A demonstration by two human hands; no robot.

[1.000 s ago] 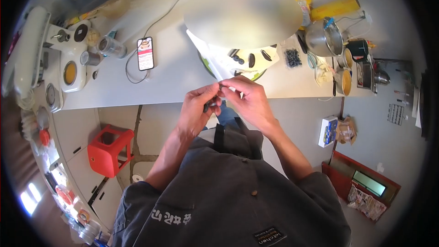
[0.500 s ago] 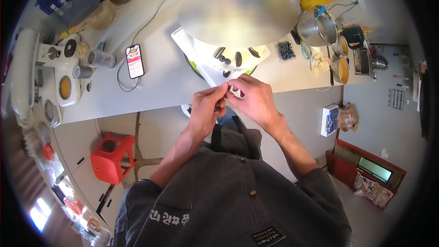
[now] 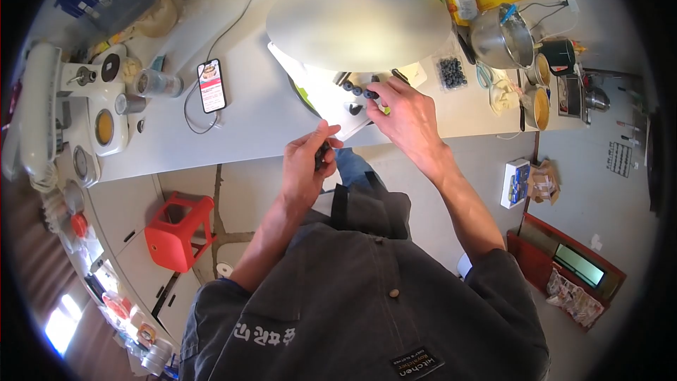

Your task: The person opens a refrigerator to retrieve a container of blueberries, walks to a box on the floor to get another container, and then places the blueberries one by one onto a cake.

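Note:
A white-frosted cake (image 3: 331, 102) stands on the counter, with much of its far part hidden by a blurred oval. On it are several blueberries (image 3: 357, 90) in a short row and dark chocolate cookies (image 3: 400, 76). My right hand (image 3: 409, 113) reaches over the cake, thumb and fingers pinched on a blueberry (image 3: 370, 94) at the end of that row. Nearer my body, my left hand (image 3: 303, 159) is closed around several dark blueberries (image 3: 321, 155), partly covered by its fingers. A green edge (image 3: 302, 95) shows beneath the cake's left side.
A clear box of blueberries (image 3: 451, 73) lies right of the cake. Beyond it are a steel mixing bowl (image 3: 501, 39), a spatula (image 3: 522, 102) and pans (image 3: 539, 109). A phone (image 3: 211, 85) with a cable and a white stand mixer (image 3: 106, 116) are at left.
My hands were together in front of the cake. My right hand has moved forward and right onto the cake with a blueberry; my left has drawn slightly back and left.

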